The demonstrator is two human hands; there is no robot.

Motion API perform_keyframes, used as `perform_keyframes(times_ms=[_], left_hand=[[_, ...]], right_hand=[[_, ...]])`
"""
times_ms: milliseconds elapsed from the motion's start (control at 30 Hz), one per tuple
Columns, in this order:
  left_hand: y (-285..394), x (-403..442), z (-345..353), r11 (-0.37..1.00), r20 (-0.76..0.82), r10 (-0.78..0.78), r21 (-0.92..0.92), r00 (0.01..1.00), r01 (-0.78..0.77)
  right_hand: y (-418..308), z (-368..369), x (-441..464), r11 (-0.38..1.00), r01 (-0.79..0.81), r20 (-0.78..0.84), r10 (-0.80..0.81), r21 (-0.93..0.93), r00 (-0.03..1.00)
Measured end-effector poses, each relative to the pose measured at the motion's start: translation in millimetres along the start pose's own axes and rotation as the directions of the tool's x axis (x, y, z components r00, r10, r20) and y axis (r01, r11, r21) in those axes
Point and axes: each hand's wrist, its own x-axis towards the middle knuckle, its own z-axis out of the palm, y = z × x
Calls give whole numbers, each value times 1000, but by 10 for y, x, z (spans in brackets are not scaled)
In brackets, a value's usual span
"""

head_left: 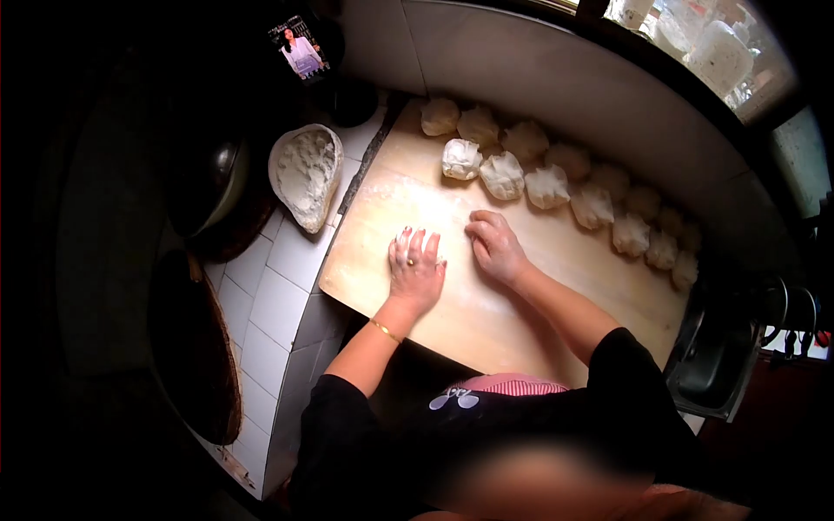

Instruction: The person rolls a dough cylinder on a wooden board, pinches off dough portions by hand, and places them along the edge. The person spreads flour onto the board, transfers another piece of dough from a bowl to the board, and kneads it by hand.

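My left hand [417, 269] lies palm down on the wooden board [469, 321], its fingers spread, with a ring and a bracelet on that arm. To its right, my right hand [497, 246] rests on the board with fingers curled in; whatever they may hold is hidden. Beyond both hands, several pale dough pieces [502, 175] sit in two rows along the board's back edge. Loose flour [426, 198] is scattered on the board between my hands and the rows.
A bag of flour [306, 174] stands on white tiles left of the board. Further left are a dark pot [217, 178] and a round woven tray [204, 356]. A lit phone [300, 54] is at the upper left, a metal sink [714, 365] at the right.
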Motion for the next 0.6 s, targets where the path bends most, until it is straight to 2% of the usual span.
perform_keyframes(times_ms=[67,100,200,300,333,400,500,533,600], left_hand=[[-206,215,165,998,55,-43,-44,998,46],[-227,369,115,998,93,-56,7,994,56],[-448,791,127,961,253,-208,-128,945,245],[-667,1239,173,893,52,-388,-228,920,389],[-738,1398,161,908,-154,-317,-334,936,253],[-763,1699,153,931,-388,-279,-334,878,148],[-832,1844,482,961,-183,-277,-46,943,273],[-810,1836,648,923,184,-378,2,907,384],[-1050,1921,898,935,270,-282,-138,921,327]], right_hand=[[-15,-7,9,1000,4,5,-4,-21,1000],[-5,-14,18,1000,5,9,-5,-14,1000],[19,-21,19,1000,-5,15,5,7,1000],[1,-39,40,1000,-21,21,20,12,1000],[0,-44,45,1000,-20,21,19,19,1000],[4,-50,54,999,-19,18,18,32,1000],[9,-43,58,999,-20,17,20,37,1000],[13,-42,59,999,-18,14,18,36,1000],[6,-61,79,999,-21,14,20,50,1000]])
